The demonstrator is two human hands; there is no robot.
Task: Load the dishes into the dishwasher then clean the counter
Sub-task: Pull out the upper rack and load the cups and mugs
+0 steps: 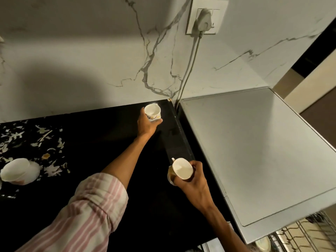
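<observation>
My left hand (147, 125) grips a white cup (152, 111) with a dark and yellow pattern at the back right corner of the black counter (112, 151). My right hand (192, 179) holds a second white cup (182, 168) near the counter's right edge; its small handle points up and left. The grey top of the dishwasher (254, 151) lies directly to the right of both cups. A wire rack (300, 235) pulled out of the dishwasher shows at the bottom right, with a pale dish (262, 243) in it.
Two stacked white bowls (18, 171) lie at the counter's left edge among scattered food scraps (27, 140). A marble wall (91, 60) stands behind, with a socket and plug (205, 17) whose cord (190, 62) drops into the gap beside the dishwasher.
</observation>
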